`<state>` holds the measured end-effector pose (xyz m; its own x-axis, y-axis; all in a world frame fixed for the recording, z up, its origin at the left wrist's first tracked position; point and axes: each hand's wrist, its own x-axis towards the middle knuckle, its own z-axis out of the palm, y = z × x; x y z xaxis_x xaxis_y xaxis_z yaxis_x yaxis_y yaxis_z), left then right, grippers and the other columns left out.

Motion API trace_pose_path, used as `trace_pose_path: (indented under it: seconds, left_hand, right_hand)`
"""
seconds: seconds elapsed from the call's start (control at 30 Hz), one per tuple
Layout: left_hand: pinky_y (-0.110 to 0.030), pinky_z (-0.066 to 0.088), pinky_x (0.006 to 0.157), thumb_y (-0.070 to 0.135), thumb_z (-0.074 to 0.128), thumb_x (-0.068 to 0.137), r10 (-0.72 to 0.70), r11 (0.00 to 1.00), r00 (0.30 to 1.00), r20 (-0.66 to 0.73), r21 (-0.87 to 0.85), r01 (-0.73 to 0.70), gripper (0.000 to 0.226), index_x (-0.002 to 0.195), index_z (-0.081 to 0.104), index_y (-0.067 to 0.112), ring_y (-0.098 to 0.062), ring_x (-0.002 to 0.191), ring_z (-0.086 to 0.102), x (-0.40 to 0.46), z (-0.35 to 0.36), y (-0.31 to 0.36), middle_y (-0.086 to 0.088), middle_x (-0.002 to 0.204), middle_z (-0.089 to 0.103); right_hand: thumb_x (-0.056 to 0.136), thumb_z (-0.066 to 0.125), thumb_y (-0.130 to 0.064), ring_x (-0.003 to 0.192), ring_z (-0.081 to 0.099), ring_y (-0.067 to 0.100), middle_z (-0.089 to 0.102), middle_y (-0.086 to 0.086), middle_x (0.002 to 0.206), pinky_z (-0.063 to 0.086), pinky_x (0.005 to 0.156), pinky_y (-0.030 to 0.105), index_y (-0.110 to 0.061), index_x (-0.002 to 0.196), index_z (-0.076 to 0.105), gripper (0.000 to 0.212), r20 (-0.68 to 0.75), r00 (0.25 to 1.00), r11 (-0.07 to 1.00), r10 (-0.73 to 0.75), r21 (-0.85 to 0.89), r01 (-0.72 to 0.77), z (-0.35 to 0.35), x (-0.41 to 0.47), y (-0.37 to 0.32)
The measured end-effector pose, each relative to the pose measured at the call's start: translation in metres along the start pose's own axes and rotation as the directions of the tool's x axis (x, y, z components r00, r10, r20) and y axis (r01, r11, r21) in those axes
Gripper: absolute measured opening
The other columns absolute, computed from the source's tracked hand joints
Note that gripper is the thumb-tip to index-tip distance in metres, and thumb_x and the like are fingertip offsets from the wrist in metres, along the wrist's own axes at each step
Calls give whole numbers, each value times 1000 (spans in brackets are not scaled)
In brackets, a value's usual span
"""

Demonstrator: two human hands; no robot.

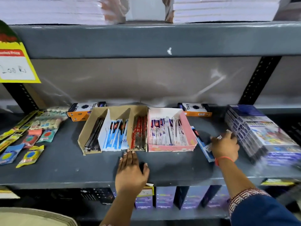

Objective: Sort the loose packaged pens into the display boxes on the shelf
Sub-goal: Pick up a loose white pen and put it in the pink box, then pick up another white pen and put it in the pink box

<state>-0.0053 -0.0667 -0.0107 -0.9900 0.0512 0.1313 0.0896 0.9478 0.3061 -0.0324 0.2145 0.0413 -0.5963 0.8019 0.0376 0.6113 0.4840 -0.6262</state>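
Note:
A brown cardboard display box (pixel 88 128) on the grey shelf (pixel 65 162) holds black, blue and red packaged pens in three slots. Touching its right side, a pink display box (pixel 187 126) holds white and purple packaged pens. Loose blue packaged pens (pixel 202 145) lie on the shelf just right of the pink box. My right hand (pixel 225 146) rests on the near end of these loose pens, fingers spread; whether it grips them is unclear. My left hand (pixel 131 171) lies flat on the shelf, fingertips touching the brown box's front edge, holding nothing.
Stacked purple boxes (pixel 260 132) sit at the right, close to my right hand. Orange boxes (pixel 82 110) stand behind the display boxes. Small packets (pixel 30 156) and yellow strips lie at the left. A yellow price sign (pixel 15 66) hangs at upper left.

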Motion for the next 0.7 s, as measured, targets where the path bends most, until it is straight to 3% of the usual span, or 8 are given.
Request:
trace_pose_path:
  seconds: [0.1,0.3,0.47,0.7]
  left_hand:
    - [-31,-2,116,46,28,93,0,1000,1000,-7,6,0,68,145,9,7,-22,144,6,0,1,0,-12,156,11]
    - [-31,-3,115,49,26,93,2,1000,1000,2,-2,-2,69,145,6,9,-22,144,5,2,1,-2,-10,157,9]
    - [-30,-3,115,50,26,92,-7,1000,1000,0,-10,7,69,145,5,9,-21,144,4,2,2,-2,-9,157,8]
    - [-31,-1,115,51,24,92,2,1000,1000,-11,10,-2,70,145,4,10,-22,144,5,1,3,-4,-10,157,8]
  right_hand:
    - [85,60,-29,121,41,46,43,28,132,40,96,49,-3,129,42,54,119,993,991,-10,-131,25,3,2,8]
    - [86,49,-3,119,48,47,48,33,131,42,98,47,1,129,42,43,210,975,997,73,-2,-74,-3,22,0]
    - [84,52,-5,114,56,43,56,31,125,47,96,47,8,123,51,41,267,959,995,95,-64,-81,-5,33,-2]
    - [87,49,-4,117,55,41,54,30,129,45,98,44,11,127,47,43,320,939,990,129,-92,-104,-1,45,-9]
